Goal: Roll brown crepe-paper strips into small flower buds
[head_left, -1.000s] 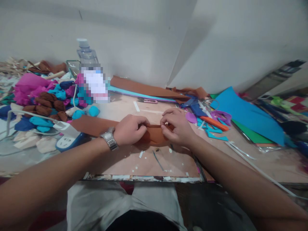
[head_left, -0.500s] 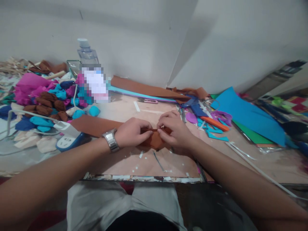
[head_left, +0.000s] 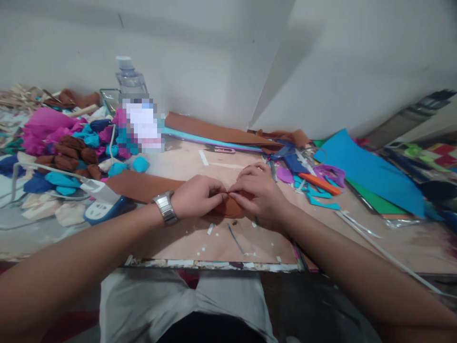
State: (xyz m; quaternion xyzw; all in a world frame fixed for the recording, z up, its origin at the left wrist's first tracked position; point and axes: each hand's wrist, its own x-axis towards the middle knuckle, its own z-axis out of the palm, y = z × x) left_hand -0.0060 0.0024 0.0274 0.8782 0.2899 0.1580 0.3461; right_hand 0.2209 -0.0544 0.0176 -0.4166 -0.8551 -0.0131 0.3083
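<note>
Between my two hands is a piece of brown sheet material (head_left: 228,208), felt or foam by its look, with its upper edge pinched. My left hand (head_left: 200,195), with a metal watch (head_left: 165,207) on the wrist, closes thumb and forefinger on that edge. Closed on the same edge from the other side, my right hand (head_left: 259,190) nearly touches the left fingertips. The fingers hide much of the piece. A long brown strip (head_left: 143,186) lies on the table and runs under my left hand.
On the left are a power socket block (head_left: 103,209) and a heap of coloured fabric bundles (head_left: 71,152). A bottle (head_left: 131,81) stands behind them. An orange cutter (head_left: 319,183), blue scraps (head_left: 323,202) and blue sheets (head_left: 374,176) lie to the right. Folded brown sheets (head_left: 217,129) line the wall.
My right fingertips have moved left, closer to the left ones. The gap between the hands has closed along the brown piece's upper edge.
</note>
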